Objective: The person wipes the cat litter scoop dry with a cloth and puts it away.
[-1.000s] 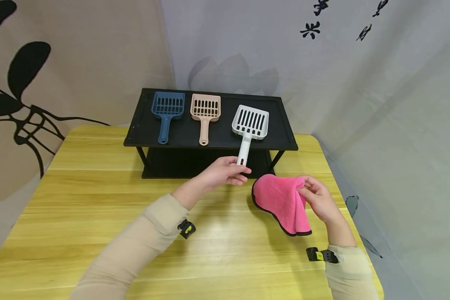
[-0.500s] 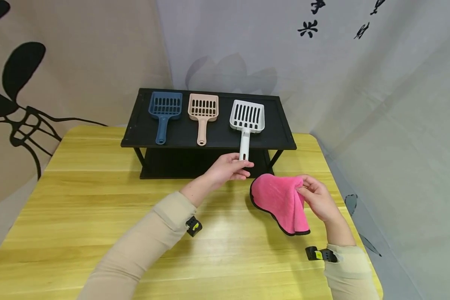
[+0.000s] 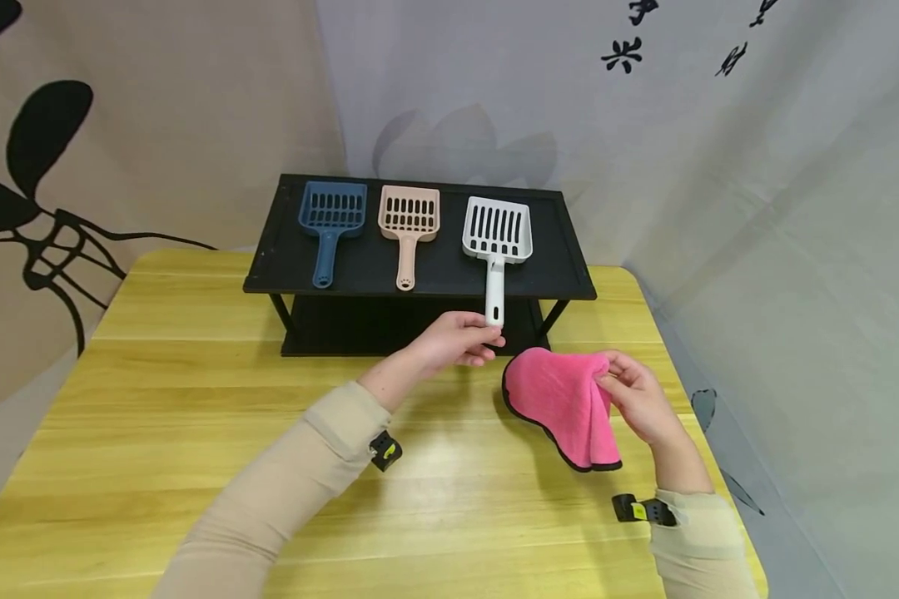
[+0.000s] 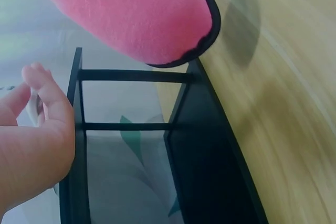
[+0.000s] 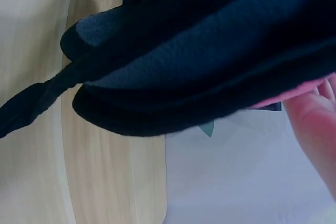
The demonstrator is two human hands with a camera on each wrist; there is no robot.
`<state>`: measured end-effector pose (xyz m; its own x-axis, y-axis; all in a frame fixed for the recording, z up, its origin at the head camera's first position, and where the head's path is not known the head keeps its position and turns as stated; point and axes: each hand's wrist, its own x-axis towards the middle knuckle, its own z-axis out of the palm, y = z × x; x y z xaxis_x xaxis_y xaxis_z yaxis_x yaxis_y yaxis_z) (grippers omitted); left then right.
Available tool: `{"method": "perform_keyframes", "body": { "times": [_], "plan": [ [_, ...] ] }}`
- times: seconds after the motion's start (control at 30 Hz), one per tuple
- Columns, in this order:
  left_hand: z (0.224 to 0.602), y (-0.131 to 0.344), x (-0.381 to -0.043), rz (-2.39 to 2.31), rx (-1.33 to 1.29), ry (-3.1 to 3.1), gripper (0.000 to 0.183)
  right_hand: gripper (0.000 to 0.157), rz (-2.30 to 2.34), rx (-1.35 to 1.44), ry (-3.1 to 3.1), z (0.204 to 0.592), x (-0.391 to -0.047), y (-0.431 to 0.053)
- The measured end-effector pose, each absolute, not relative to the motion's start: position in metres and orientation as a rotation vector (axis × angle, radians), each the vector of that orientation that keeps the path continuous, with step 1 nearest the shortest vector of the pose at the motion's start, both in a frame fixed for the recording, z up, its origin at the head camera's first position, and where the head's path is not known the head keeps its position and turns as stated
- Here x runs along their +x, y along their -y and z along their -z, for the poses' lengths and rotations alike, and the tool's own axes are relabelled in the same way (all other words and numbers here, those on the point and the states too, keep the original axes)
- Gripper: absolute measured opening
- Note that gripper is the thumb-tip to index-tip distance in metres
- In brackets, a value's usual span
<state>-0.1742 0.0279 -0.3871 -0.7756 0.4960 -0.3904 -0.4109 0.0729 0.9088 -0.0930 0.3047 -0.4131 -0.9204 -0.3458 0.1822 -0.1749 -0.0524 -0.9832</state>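
Note:
In the head view my left hand [image 3: 457, 339] pinches the handle end of a white slotted litter scoop [image 3: 497, 233]. The scoop's head lies over the right part of the black shelf's top [image 3: 449, 270], and its handle sticks out past the front edge. My right hand [image 3: 639, 395] grips a pink cloth [image 3: 558, 395] with black edging by its upper right corner, and the cloth hangs over the table. From the right wrist, the dark grey underside [image 5: 210, 51] of the cloth fills much of the view. In the left wrist view my left hand [image 4: 39, 140] mostly hides the scoop.
A blue litter scoop [image 3: 333, 220] and a pale pink litter scoop [image 3: 409, 225] lie side by side on the shelf top, left of the white one. The two-tier shelf stands at the back of a wooden table [image 3: 195, 399], before a printed curtain [image 3: 449, 75].
The white scoop has shifted back on the shelf and turned straighter, its handle swinging right with my left hand. My right hand and the cloth have stayed in place.

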Motion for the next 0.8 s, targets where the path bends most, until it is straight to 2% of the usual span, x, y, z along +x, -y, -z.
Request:
{"method": "perform_keyframes", "body": {
  "times": [0.8],
  "plan": [
    [0.387,-0.051,-0.185,-1.933,-0.078,-1.764,0.03,0.032,2.114,-0.572,-2.086,0.416,-0.089,-0.305]
  ]
}}
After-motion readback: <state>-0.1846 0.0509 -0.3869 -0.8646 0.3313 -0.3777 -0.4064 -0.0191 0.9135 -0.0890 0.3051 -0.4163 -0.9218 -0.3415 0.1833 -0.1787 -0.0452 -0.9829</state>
